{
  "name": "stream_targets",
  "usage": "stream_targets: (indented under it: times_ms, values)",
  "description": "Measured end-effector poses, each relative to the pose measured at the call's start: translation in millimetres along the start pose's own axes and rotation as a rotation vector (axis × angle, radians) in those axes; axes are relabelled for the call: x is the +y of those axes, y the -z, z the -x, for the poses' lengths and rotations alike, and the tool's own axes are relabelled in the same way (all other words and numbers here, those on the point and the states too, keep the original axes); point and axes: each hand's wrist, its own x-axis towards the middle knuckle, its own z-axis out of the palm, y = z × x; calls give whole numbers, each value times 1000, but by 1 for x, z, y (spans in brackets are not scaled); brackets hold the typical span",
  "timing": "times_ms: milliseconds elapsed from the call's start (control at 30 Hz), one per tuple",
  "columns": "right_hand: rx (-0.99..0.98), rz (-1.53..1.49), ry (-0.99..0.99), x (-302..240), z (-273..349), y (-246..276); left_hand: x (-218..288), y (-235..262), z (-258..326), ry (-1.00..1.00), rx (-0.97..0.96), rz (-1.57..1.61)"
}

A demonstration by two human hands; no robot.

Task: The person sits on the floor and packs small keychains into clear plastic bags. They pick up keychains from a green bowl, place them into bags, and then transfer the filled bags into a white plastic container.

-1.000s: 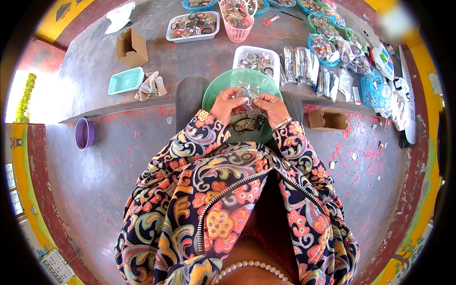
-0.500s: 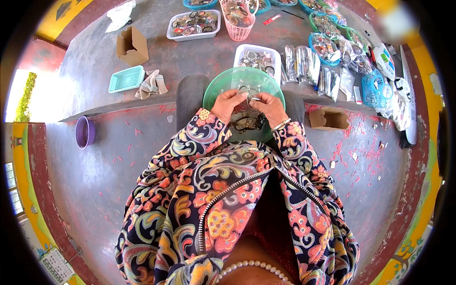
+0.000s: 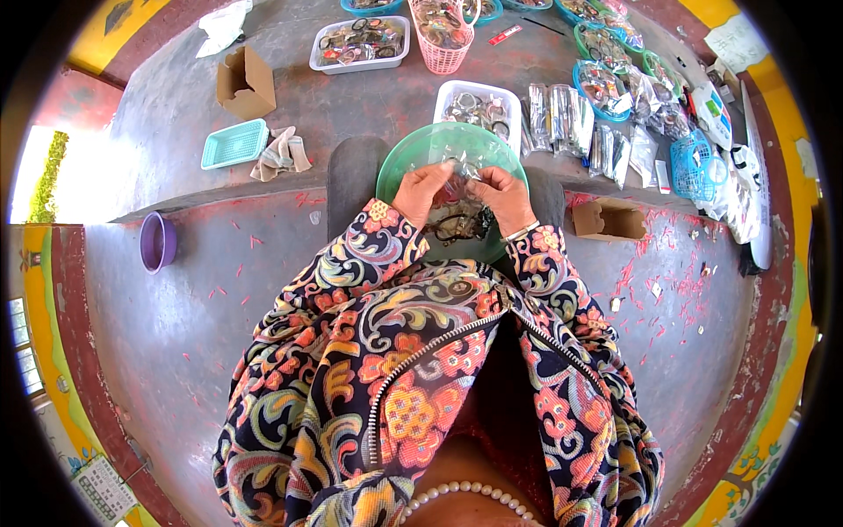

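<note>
we held a clear plastic bag (image 3: 457, 153) over the green basin (image 3: 392, 167), its film shining between our fingers. our left hand (image 3: 422, 192) was narrow, thumb and forefinger pinched on one side of it; our right hand (image 3: 507, 199) was pinched much the same way on the other. whatever lay in or behind the film was too small for us to make out, and we could not tell which end of the bag faced us.

to handle it well, as we judged, we needed fingertips rather than fists, a light grip so that such thin film would not tear, and an even pull from both sides. working low over the basin made sense: a slipped piece would likely have dropped among the dark pieces (image 3: 457, 227) inside, not onto the floor (image 3: 219, 351). we also had to mind the wristband (image 3: 521, 232) on our right wrist, which could have snagged the film or knocked the rim.
</note>
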Motion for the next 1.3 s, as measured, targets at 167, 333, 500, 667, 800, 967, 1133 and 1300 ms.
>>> stream_targets:
  times_ms: [167,333,500,667,800,967,1133,1300]
  values:
    - [-105,-509,-129,1,3,3,8,4,-1,116,-143,209]
    - [-280,-594,-243,-7,9,0,9,-4,3,56,-201,155]
    - [-433,-576,-278,7,6,4,16,-4,5,102,-396,188]
    - [-261,-319,-304,-1,10,-6,9,-1,1,56,-152,189]
    - [-97,-318,-175,-9,8,-4,-1,0,-5,-99,-21,167]
    - [-76,-180,-125,-16,10,-2,-5,8,-7,32,-108,-112]
    - [-22,-220,-138,-4,4,4,-7,5,-5,41,-124,-179]
    - [61,-373,-112,-2,3,6,-10,5,-6,-25,-164,-133]
